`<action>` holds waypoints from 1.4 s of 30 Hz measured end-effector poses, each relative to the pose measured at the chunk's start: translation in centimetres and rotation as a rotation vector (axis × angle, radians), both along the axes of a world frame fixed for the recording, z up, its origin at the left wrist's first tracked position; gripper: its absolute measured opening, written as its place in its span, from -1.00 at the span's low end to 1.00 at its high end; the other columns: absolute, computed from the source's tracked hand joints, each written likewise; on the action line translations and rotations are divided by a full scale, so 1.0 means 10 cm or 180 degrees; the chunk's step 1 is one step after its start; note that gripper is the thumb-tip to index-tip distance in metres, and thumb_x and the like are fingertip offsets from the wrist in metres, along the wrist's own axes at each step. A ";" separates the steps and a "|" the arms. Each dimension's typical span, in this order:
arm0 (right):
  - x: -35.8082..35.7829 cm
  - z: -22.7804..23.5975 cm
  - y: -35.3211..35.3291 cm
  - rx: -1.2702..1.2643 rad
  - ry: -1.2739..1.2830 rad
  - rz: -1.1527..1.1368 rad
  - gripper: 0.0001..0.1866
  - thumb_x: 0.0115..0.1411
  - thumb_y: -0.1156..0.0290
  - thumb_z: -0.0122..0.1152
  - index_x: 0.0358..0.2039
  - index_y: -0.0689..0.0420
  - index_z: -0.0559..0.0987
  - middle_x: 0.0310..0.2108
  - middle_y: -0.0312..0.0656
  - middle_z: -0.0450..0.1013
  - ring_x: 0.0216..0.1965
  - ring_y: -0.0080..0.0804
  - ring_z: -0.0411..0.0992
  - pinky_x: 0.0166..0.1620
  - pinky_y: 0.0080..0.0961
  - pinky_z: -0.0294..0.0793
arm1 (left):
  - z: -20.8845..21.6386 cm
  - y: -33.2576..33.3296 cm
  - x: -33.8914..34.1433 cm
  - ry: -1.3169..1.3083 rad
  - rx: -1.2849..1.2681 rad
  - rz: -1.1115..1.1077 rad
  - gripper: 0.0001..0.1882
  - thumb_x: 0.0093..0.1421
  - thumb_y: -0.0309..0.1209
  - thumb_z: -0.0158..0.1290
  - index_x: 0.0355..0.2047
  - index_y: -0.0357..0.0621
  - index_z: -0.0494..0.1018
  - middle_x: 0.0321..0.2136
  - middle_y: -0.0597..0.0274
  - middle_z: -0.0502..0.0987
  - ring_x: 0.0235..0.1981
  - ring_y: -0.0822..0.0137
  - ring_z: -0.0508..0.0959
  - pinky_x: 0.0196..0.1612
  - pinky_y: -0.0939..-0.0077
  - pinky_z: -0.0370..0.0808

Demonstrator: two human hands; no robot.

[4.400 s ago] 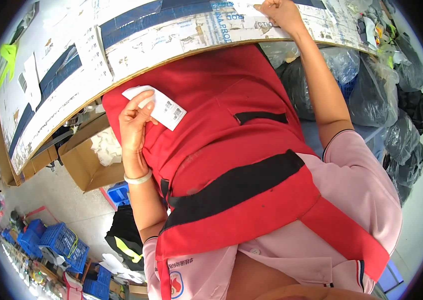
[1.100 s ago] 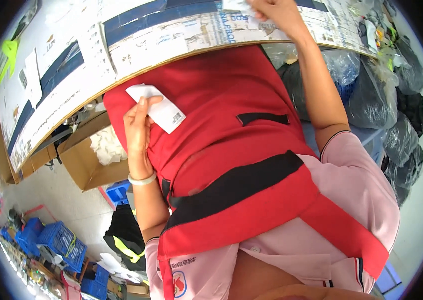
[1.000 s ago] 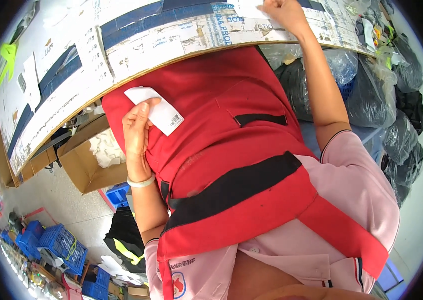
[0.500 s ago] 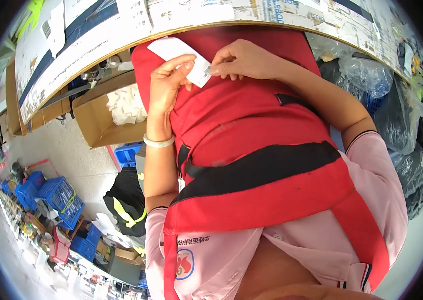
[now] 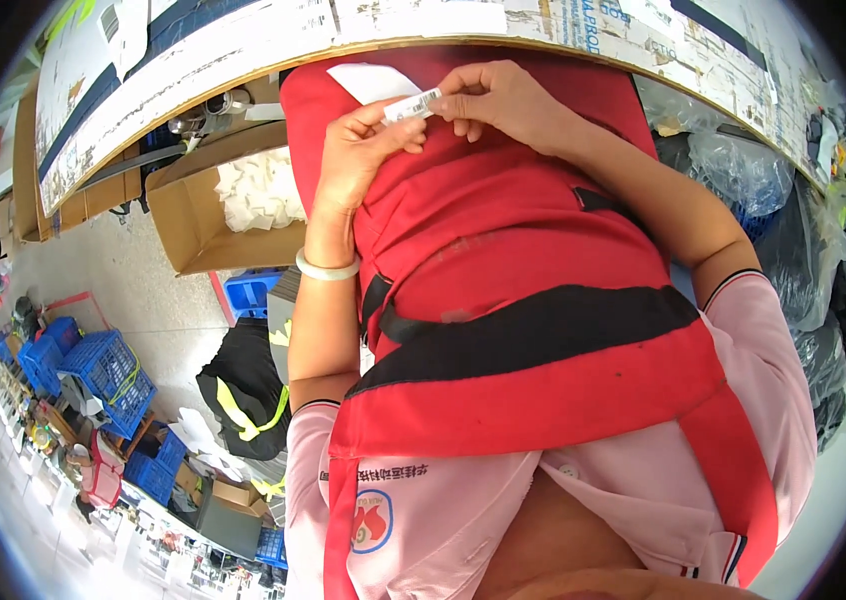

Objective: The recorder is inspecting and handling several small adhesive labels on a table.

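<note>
A small white printed label [image 5: 415,105] lies across the gap between my hands, above the red apron [image 5: 483,190] on my lap. My right hand [image 5: 505,105] pinches its right end between thumb and fingers. Its left end touches the fingers of my left hand [image 5: 368,150], which is closed, with the thumb just below the label. A blank white paper sheet [image 5: 375,82] sticks out behind the left fingers, and its lower part is hidden by them. Whether the label is still joined to the sheet, I cannot tell.
The worktable [image 5: 243,50] with its worn edge runs just beyond my hands. At left stands an open cardboard box [image 5: 183,215] with white scraps [image 5: 258,190] in it. Blue crates [image 5: 113,375] and a black bag [image 5: 238,385] are on the floor. Plastic bags [image 5: 733,170] crowd the right.
The printed part, earlier lying at the sheet's lower corner, now stretches between both hands. My left hand has shifted slightly right, and less of the blank sheet shows.
</note>
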State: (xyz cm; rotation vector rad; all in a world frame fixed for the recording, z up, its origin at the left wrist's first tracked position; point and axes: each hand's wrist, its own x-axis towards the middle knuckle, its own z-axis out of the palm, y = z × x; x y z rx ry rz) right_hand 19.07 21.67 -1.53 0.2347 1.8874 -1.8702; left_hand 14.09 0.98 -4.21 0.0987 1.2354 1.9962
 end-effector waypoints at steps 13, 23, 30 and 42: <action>-0.04 0.03 0.06 0.0843 0.1433 -0.0007 -0.88 0.19 0.45 0.16 -0.33 0.24 0.56 -0.39 -0.36 0.45 -0.36 -0.66 0.35 -0.28 -0.71 0.34 | -0.02 0.01 0.05 0.0504 -0.0791 -0.0026 -0.84 0.18 -0.45 0.13 -0.37 -0.35 0.57 -0.56 0.22 0.56 -0.58 0.51 0.50 -0.49 0.65 0.48; -0.38 0.46 0.62 0.0597 0.0574 -0.0947 -0.85 0.19 0.42 0.17 -0.31 0.25 0.52 -0.55 -0.22 0.48 -0.57 -0.56 0.43 -0.48 -0.63 0.43 | 0.01 0.01 -0.01 0.0198 -0.0588 0.0076 -0.52 0.33 -0.16 -0.09 -0.31 -0.44 0.54 -0.46 0.05 0.57 -0.63 0.38 0.50 -0.50 0.59 0.51; -0.42 0.65 0.44 0.1584 0.1482 -0.0647 -0.56 0.10 0.43 0.26 0.00 0.18 0.40 -0.34 -0.15 0.50 -0.30 -0.37 0.47 -0.22 -0.49 0.46 | -0.01 0.01 0.00 0.0180 -0.0681 0.0129 -0.63 0.29 -0.23 -0.01 -0.31 -0.37 0.56 -0.47 0.11 0.58 -0.66 0.44 0.49 -0.54 0.60 0.50; -0.45 0.49 0.29 0.2469 0.2233 0.0031 -0.34 -0.01 0.43 0.27 0.15 0.13 0.31 -0.09 -0.02 0.42 -0.01 -0.05 0.33 0.08 -0.28 0.31 | 0.00 0.02 0.01 0.0166 -0.0656 0.0114 -0.65 0.28 -0.25 0.01 -0.30 -0.38 0.56 -0.49 0.12 0.57 -0.65 0.44 0.49 -0.53 0.64 0.49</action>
